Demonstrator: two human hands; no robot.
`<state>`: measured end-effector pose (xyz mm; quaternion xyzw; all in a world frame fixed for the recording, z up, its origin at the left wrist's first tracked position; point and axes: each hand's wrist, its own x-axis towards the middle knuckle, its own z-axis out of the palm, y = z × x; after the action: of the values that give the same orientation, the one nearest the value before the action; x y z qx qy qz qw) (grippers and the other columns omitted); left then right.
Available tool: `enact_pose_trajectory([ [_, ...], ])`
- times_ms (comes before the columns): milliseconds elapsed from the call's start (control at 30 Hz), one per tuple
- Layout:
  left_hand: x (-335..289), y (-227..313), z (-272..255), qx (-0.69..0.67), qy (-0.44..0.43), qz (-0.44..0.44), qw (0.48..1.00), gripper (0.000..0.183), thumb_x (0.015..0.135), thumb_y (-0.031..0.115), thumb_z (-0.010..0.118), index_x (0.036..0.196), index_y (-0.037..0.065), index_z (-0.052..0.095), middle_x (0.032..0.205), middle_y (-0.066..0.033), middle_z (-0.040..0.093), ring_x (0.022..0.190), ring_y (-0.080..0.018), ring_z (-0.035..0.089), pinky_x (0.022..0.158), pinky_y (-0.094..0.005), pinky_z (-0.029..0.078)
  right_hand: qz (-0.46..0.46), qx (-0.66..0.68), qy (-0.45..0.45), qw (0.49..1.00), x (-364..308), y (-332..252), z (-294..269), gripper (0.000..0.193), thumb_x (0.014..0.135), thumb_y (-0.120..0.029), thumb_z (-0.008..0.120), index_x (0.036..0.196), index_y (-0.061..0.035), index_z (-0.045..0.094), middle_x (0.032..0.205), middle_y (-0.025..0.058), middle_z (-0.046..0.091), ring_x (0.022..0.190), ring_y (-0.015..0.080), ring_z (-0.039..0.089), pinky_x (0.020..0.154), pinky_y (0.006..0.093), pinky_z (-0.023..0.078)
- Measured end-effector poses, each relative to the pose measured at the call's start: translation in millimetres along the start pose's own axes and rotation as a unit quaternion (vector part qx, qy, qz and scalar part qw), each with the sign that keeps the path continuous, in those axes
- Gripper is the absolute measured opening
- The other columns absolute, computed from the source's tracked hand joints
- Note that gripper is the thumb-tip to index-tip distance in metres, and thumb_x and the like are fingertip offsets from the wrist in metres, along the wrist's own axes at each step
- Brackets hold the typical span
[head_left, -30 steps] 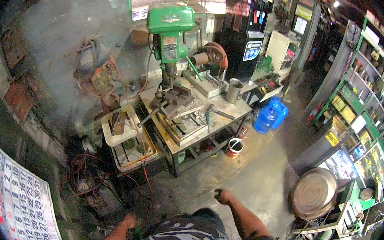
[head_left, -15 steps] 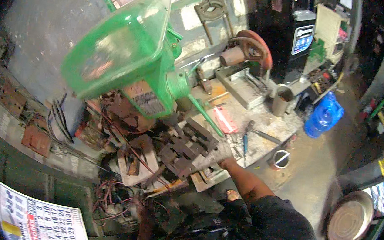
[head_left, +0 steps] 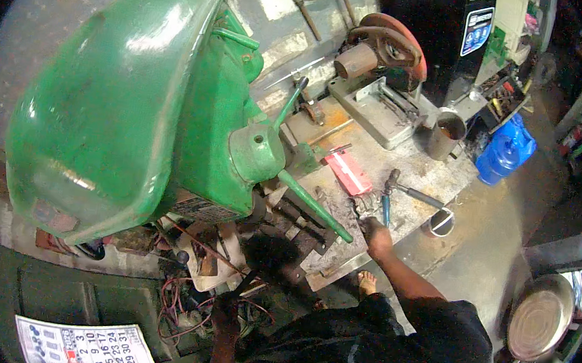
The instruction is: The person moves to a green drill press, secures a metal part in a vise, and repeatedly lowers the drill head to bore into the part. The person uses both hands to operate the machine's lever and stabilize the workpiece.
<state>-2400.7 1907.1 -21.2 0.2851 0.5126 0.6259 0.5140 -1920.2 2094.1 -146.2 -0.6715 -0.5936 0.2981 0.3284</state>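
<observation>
My right hand (head_left: 375, 236) reaches over the near edge of the bench (head_left: 329, 260), fingers curled down beside a shiny metal tool (head_left: 368, 205). What it grips there is hidden. A blue-handled tool (head_left: 385, 211), a hammer (head_left: 414, 193) with a dark handle, and a red and white box (head_left: 348, 173) lie just beyond it. My left hand (head_left: 226, 314) is low and in shadow, closed near a thin dark bar (head_left: 247, 284); its fingers are hard to make out. Between the hands, a dark blurred shape (head_left: 269, 254) covers part of the metal vise (head_left: 310, 234).
A big green drill press (head_left: 100, 112) with a green lever (head_left: 317, 207) fills the left. Further back are a red-rimmed wheel (head_left: 390, 47), a grey metal tray (head_left: 382, 124) and a metal cup (head_left: 446, 134). A blue water jug (head_left: 503, 158) and a white-rimmed can (head_left: 440, 223) stand right.
My right hand has moved from the bench edge further in, up to the tools. The whole view has shifted, and the drill press looms larger. My left hand stays low.
</observation>
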Motion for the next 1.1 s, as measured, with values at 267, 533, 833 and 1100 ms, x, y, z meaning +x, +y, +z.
enact_pose_trajectory([
  [267, -3, 36, 28, 0.437, -0.037, 0.006, 0.899, 0.024, 0.101, 0.022, 0.065, 0.114, 0.003, 0.069, 0.094, -0.0082, 0.069, 0.080, -0.0199, 0.063, 0.074, -0.0366, 0.053, -0.153, -0.050, 0.221, 0.962, -118, -109, -166, 0.015, 0.098, 0.000, 0.061, 0.110, 0.0006, 0.071, 0.107, 0.0210, 0.074, 0.095, 0.0367, 0.072, 0.090, 0.0414, 0.057],
  [533, -17, 43, 44, 0.476, -0.044, 0.140, 0.867, 0.033, 0.103, 0.032, 0.066, 0.118, 0.004, 0.068, 0.094, -0.0147, 0.071, 0.085, -0.0290, 0.068, 0.079, -0.0419, 0.053, -0.398, -0.216, 0.097, 0.886, -69, -204, -72, 0.036, 0.079, -0.015, 0.072, 0.115, -0.0151, 0.072, 0.132, 0.0042, 0.069, 0.128, 0.0337, 0.058, 0.109, 0.0577, 0.041],
  [833, -28, 73, 66, 0.514, -0.032, 0.129, 0.847, 0.035, 0.104, 0.030, 0.064, 0.123, 0.001, 0.064, 0.106, -0.0178, 0.072, 0.100, -0.0340, 0.070, 0.091, -0.0412, 0.053, -0.359, -0.373, -0.053, 0.854, -40, -240, -61, 0.047, 0.091, -0.025, 0.060, 0.138, -0.0245, 0.068, 0.145, 0.0048, 0.062, 0.157, 0.0371, 0.025, 0.126, 0.0697, 0.006],
  [1100, -12, 35, 43, 0.463, -0.034, 0.188, 0.866, 0.036, 0.105, 0.031, 0.062, 0.123, 0.001, 0.063, 0.096, -0.0152, 0.070, 0.083, -0.0283, 0.066, 0.080, -0.0408, 0.054, -0.359, -0.344, -0.047, 0.866, -28, -245, -56, 0.047, 0.089, -0.024, 0.060, 0.135, -0.0196, 0.070, 0.143, 0.0057, 0.063, 0.157, 0.0381, 0.025, 0.126, 0.0702, 0.010],
])
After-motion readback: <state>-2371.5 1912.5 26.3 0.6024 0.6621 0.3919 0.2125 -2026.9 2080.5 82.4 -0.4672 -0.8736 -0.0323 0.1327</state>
